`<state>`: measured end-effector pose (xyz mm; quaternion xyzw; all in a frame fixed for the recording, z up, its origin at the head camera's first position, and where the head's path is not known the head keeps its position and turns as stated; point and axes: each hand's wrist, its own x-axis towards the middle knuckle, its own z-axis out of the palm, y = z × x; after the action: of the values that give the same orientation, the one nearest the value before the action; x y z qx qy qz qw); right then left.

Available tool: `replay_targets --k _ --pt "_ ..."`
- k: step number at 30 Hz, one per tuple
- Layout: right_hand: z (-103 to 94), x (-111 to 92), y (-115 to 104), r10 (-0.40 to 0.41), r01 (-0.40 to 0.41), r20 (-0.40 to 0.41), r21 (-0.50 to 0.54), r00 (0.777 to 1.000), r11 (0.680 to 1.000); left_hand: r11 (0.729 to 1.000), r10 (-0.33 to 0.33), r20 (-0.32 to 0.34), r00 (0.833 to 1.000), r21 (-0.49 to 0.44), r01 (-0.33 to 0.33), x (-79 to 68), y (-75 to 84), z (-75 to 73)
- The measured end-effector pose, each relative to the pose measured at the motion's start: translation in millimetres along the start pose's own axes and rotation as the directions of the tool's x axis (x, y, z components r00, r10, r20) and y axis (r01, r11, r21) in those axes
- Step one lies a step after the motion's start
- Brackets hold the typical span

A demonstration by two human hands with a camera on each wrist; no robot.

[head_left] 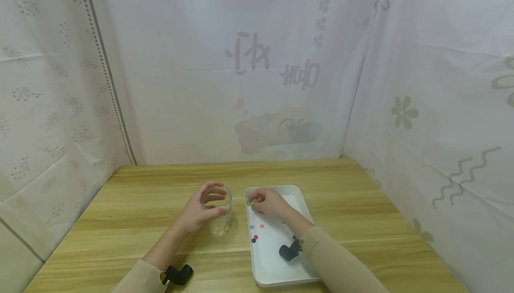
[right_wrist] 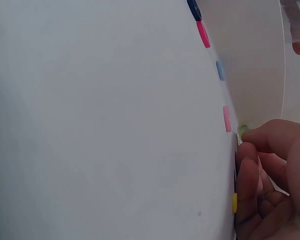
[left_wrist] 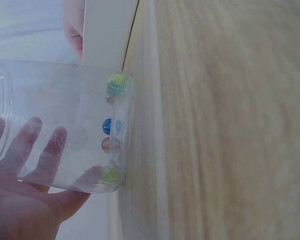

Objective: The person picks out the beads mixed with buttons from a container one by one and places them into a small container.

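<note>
My left hand [head_left: 199, 210] grips a clear jar [head_left: 220, 228] round its upper part, fingers on the far side and thumb on the near side. The jar stands upright on the table. In the left wrist view several glass marbles lie at its bottom, among them a blue marble [left_wrist: 107, 126] and a yellow-green marble [left_wrist: 110, 175]. Inside the white tray [head_left: 277, 279], my right hand [head_left: 270, 202] pinches a green marble [right_wrist: 245, 131] with its fingertips, close to the left wall. Its other fingers are curled beside a yellow button [right_wrist: 234, 203].
In the tray lie small flat buttons: a light pink button [head_left: 262, 226], a blue button [head_left: 251, 227], a bright pink button [head_left: 255, 237] and a dark button [head_left: 254, 241]. Patterned curtains [head_left: 192, 83] enclose the wooden table [head_left: 132, 212] at the back and sides.
</note>
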<state>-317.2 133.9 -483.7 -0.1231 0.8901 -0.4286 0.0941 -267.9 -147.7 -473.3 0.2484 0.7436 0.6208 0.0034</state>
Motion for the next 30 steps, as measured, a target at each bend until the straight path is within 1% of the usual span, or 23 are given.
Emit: replay_targets --k 10,17,24,30 --pt "1.8 -1.8 0.0 -0.017 0.017 0.002 -0.010 1.000 1.000 1.000 -0.010 -0.003 1.000 0.012 0.010 -1.0 -0.4 -0.5" --pt "1.6 -1.8 -0.2 -0.008 0.008 -0.003 -0.031 1.000 0.999 1.000 0.000 0.001 1.000 0.006 0.000 -0.5 0.5 -0.4" --pt "2.2 1.1 3.3 -0.034 0.034 0.003 -0.050 0.999 0.998 1.000 0.002 0.008 1.000 0.003 -0.002 -0.5 -0.1 -0.9" --pt "2.8 1.7 4.8 -0.038 0.038 0.002 -0.067 0.999 0.997 1.000 -0.004 0.005 1.000 0.008 0.004 -0.7 -0.3 -0.6"
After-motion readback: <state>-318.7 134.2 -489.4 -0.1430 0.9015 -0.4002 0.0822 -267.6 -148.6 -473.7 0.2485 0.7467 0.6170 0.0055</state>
